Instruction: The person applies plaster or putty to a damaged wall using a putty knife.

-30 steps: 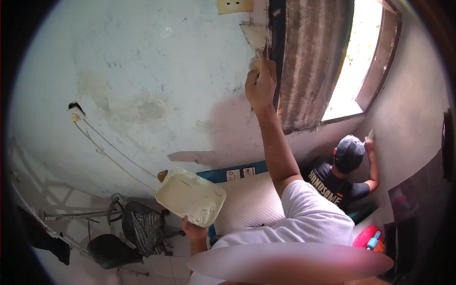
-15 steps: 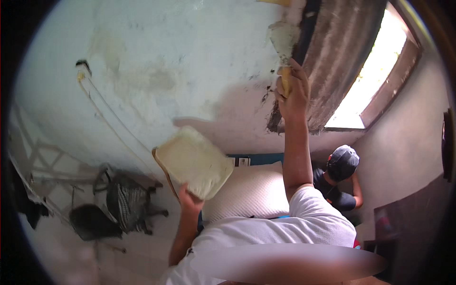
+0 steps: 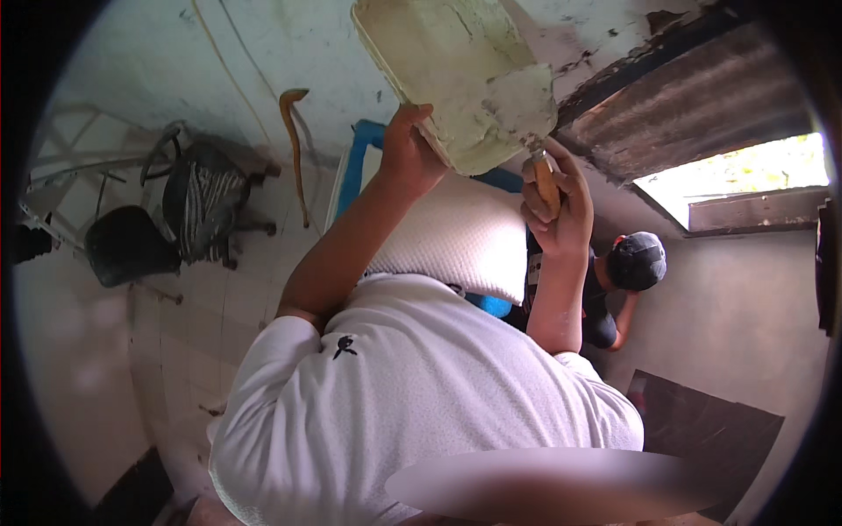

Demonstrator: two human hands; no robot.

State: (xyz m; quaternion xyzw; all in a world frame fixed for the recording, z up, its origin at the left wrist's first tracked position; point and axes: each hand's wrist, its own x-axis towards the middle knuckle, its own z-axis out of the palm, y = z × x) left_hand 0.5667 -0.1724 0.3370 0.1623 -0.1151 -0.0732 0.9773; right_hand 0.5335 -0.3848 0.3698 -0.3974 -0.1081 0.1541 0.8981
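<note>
My left hand (image 3: 412,156) is closed on the near left edge of a pale rectangular tray (image 3: 382,60), which is tilted and smeared inside with whitish paste. In my right hand (image 3: 566,197) is a putty knife with a wooden handle (image 3: 545,186). Its broad, paste-coated blade (image 3: 519,101) lies at the tray's near right corner, over or against the paste; exact contact I cannot tell. Both hands are raised in front of the stained, pale wall (image 3: 324,44). Below the tray is a white textured pillow (image 3: 456,235) on something blue.
A person in a dark cap (image 3: 637,261) is low down at the right, beneath a window opening (image 3: 737,171) with a brown panel (image 3: 693,105). Dark chairs (image 3: 132,245) stand at the left. A curved wooden stick (image 3: 295,145) leans by the wall. A dark sheet (image 3: 702,430) is at lower right.
My right hand has brought the putty knife down from the wall beside the brown panel to the tray. The tray has moved up and right with my left hand. The whole view has shifted.
</note>
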